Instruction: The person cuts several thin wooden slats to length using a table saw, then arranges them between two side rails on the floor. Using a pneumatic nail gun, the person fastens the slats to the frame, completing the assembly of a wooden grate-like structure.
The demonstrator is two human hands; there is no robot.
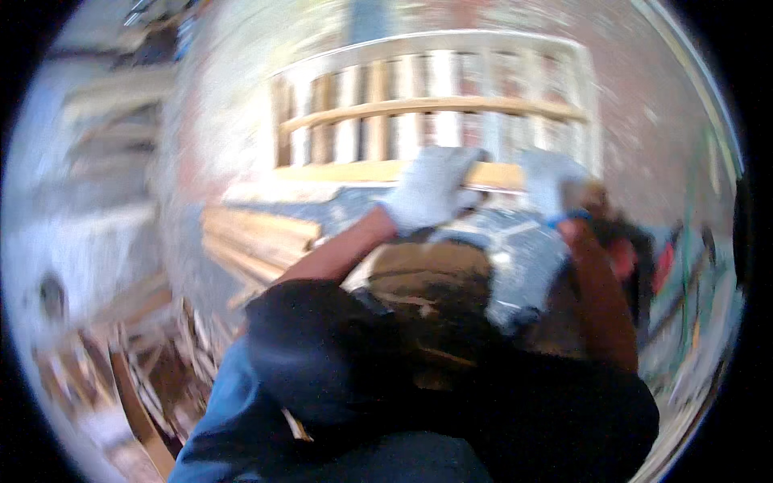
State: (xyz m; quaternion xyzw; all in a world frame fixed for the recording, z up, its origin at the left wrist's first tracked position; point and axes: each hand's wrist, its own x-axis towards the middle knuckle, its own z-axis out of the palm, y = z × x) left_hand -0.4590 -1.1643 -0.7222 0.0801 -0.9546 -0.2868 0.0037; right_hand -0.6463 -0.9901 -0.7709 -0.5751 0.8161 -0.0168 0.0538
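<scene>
Both gloved hands, left hand (pixel 431 189) and right hand (pixel 551 181), curl closed over the lower rail of an upright wooden pallet (pixel 427 105) ahead; it looks stiff, bulky, fairly heavy, rough-edged, best held by that rail, wide apart.

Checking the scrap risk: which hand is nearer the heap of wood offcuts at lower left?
Left. The left hand grips the wooden frame on the side towards the offcuts; the right hand grips it further right, farther away.
</scene>
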